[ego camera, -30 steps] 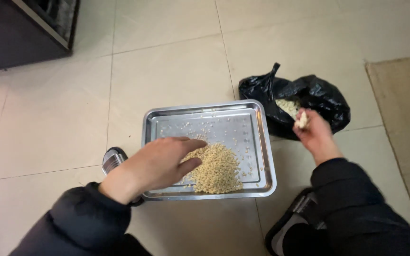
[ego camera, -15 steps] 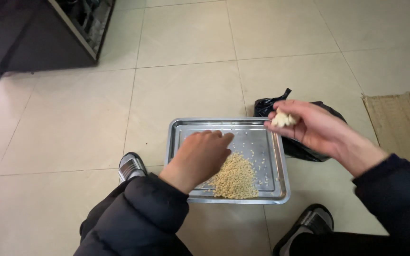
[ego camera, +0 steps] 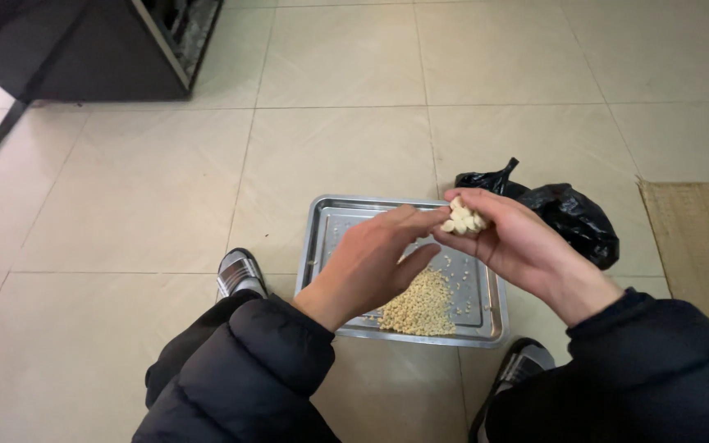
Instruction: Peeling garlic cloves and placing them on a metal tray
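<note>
Grains lie in a loose heap (ego camera: 420, 305) at the 5 o'clock part of the steel tray (ego camera: 328, 215), which sits on the tiled floor (ego camera: 141, 189) with its long axis running from 9 to 3 o'clock. My right hand (ego camera: 512, 243) is closed around a small cluster of pale kernels (ego camera: 463, 219), held above the tray near its 1 o'clock corner. My left hand (ego camera: 375, 261) is open and loose, holding nothing, with fingertips pointing toward 2 o'clock, almost touching the cluster. I judge the step as rubbing kernels loose over the tray; the next move needs gentle thumb pressure and keeping both hands above the rim. A black plastic bag (ego camera: 572, 220) lies at 3 o'clock, just beside the tray.
</note>
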